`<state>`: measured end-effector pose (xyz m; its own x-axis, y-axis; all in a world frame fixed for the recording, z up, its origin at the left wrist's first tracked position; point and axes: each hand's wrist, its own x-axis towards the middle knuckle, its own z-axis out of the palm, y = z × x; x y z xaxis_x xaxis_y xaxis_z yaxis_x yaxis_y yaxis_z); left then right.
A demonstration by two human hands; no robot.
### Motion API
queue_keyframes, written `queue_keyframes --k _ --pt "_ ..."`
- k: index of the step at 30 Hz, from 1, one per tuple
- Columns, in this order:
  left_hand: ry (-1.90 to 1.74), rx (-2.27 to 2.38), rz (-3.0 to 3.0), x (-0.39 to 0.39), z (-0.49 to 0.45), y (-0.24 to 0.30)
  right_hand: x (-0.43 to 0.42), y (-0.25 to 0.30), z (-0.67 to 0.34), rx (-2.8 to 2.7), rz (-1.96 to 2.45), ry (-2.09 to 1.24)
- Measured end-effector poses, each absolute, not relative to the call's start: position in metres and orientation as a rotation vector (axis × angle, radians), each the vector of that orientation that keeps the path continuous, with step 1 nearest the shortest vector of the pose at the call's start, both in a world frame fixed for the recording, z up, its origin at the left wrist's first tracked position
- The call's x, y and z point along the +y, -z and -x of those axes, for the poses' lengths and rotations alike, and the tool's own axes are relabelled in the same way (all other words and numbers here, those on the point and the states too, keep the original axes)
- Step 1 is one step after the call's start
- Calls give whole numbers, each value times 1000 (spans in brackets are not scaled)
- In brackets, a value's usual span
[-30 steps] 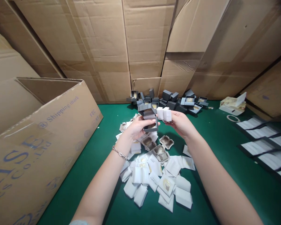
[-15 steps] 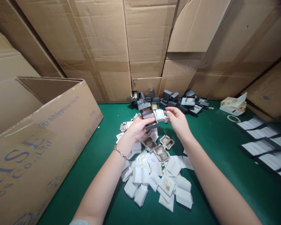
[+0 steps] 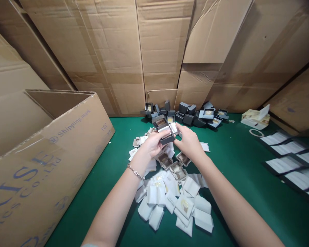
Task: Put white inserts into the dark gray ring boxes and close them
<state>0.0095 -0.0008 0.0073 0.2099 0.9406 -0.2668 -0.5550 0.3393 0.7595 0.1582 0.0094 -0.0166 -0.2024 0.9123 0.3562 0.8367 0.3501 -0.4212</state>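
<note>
Fingers of our left hand (image 3: 152,144) are closed around an open grey jewellery box (image 3: 167,139), held above the green bench (image 3: 247,219). Our right hand (image 3: 189,142) curls in beside it, fingertips (image 3: 178,129) on a white insert (image 3: 167,129) at the box's mouth — gripping or only touching, we can't tell. Below lie scattered white pads (image 3: 170,202); more grey boxes (image 3: 187,117) heap against the cardboard sheets (image 3: 162,51).

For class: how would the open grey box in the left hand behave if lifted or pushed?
The grey box is probably light for its size, as the left hand simply pinches it. Its firm, square walls suggest stiffness, and the open lid may make it tip easily.
</note>
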Motion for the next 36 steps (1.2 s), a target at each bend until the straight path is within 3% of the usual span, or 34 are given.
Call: queue_keyframes --k 7,17,27,36 --pt "-996 790 -740 -3 -10 -2 10 17 -162 -1943 1543 -290" --pt "-879 827 -929 -4 -10 1 27 32 -167 -1523 1482 -790" --pt "-805 880 -979 -5 -11 3 25 9 -177 -1165 1246 -883" --pt "-447 861 -1129 -17 -18 -3 9 2 -164 -1414 1185 -613"
